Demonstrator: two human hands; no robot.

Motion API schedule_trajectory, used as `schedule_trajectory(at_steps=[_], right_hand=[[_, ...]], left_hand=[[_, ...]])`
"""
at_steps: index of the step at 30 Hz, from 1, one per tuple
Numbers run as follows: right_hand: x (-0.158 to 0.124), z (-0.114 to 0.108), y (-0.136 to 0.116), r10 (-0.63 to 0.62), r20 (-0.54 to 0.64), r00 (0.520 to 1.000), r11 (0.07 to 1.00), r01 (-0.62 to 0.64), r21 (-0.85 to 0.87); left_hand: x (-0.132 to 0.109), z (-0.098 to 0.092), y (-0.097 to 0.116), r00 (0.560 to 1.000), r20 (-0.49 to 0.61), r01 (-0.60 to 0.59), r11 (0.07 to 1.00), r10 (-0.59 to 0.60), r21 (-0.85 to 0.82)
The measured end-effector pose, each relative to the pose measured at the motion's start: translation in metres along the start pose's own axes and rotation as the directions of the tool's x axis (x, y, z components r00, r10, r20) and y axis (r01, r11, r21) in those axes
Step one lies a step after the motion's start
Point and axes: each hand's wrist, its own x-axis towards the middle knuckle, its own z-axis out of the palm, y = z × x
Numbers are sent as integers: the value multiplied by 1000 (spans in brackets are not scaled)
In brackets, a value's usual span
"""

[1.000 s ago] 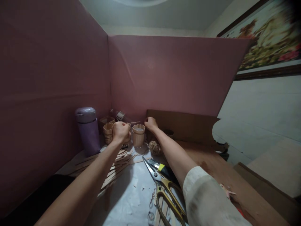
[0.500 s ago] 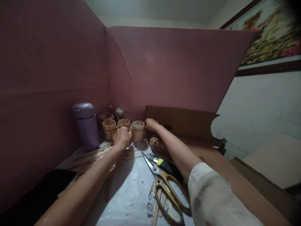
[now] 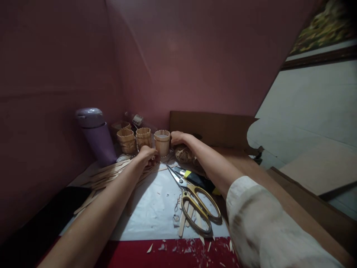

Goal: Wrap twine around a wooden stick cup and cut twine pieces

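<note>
A small wooden cup (image 3: 162, 143) with a scalloped rim and something pale inside stands upright between my two hands. My left hand (image 3: 147, 153) is low at its left side, fingers curled together with the tips close to the cup's base. On the cup's other side, my right hand (image 3: 176, 138) is bent inward with closed fingers against or just beside the wall. What either hand pinches is hidden. A ball of twine (image 3: 183, 154) lies under my right wrist. Two similar cups, one (image 3: 144, 137) nearer and another (image 3: 126, 141) further left, stand beyond my left hand.
Gold-handled scissors (image 3: 196, 201) and a black-and-yellow utility knife (image 3: 196, 179) lie in front. Thin wooden sticks (image 3: 107, 175) are piled left, near a purple bottle (image 3: 97, 139). Cardboard (image 3: 217, 128) stands behind; wood scraps litter the red surface (image 3: 134, 253).
The view has tilted down, showing the red front edge. My left hand has shifted right, closer to the cup's base. My right hand stays beside the cup.
</note>
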Motion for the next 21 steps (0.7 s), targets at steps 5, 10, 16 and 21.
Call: schedule_trajectory(at_steps=[5,10,16,21], right_hand=[[-4,0,1,-39,59,997,996,34,84],[-10,0,-2,-87,91,992,980,70,184],[-10,-1,-11,-49,82,995,978,31,207],[-12,0,-17,5,62,998,977,-18,212]], left_hand=[[0,5,3,975,160,189,957,-155,-219],[2,10,5,948,218,303,873,-234,-382],[4,20,7,921,290,377,781,-260,-497],[5,20,7,893,360,441,687,-271,-577]])
